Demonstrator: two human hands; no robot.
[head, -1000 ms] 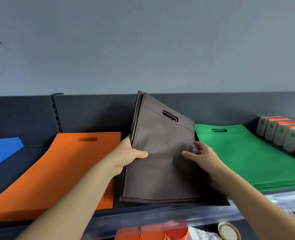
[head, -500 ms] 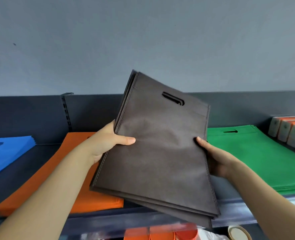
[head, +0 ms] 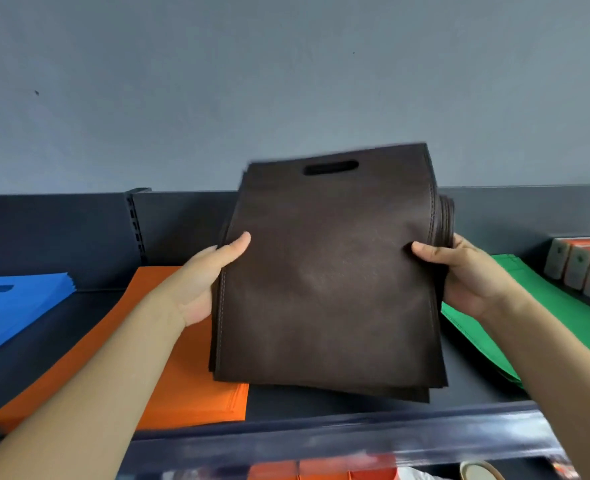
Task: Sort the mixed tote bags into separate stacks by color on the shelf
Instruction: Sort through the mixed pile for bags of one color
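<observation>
I gripped the stack of brown tote bags point(head: 328, 282) by its side edges, left hand point(head: 202, 280) and right hand point(head: 470, 275), above the shelf point(head: 321, 407) between orange stack point(head: 182, 375) and green stack point(head: 536, 323).

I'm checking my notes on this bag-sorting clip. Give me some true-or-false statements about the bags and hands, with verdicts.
The left hand and right hand grip the brown bags by the side edges. True.
The blue stack, orange stack and green stack run left to right on the shelf. True.
The brown bags' handle cutout points down. False: the handle cutout is at the top.
The small boxes sit beside the blue stack. False: the small boxes sit right of the green stack.
</observation>
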